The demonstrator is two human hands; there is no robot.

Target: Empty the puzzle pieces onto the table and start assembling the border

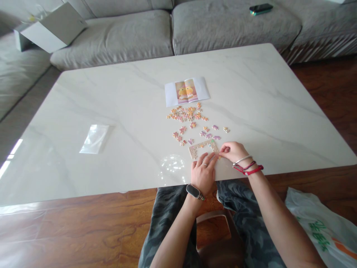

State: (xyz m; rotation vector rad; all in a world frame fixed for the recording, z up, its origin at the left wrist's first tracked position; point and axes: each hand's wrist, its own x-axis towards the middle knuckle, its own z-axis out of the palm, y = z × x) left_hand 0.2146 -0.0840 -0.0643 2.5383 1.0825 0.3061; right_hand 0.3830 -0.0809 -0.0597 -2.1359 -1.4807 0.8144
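Observation:
A partly joined jigsaw puzzle frame lies near the table's front edge, its top row and sides linked around a bare middle. My left hand rests palm down over its lower part, fingers stretched out and holding nothing; they hide some of the frame. At the right side of the frame, my right hand pinches a small puzzle piece, mostly covered by the fingertips. Loose pieces are scattered just beyond the frame. Farther back is a pile of orange and pink puzzle pieces.
Behind the pile lies a folded picture sheet with two yellow figures. A clear plastic bag is on the left of the marble-patterned table. The sofa holds a phone and a white box. A white bag is at lower right.

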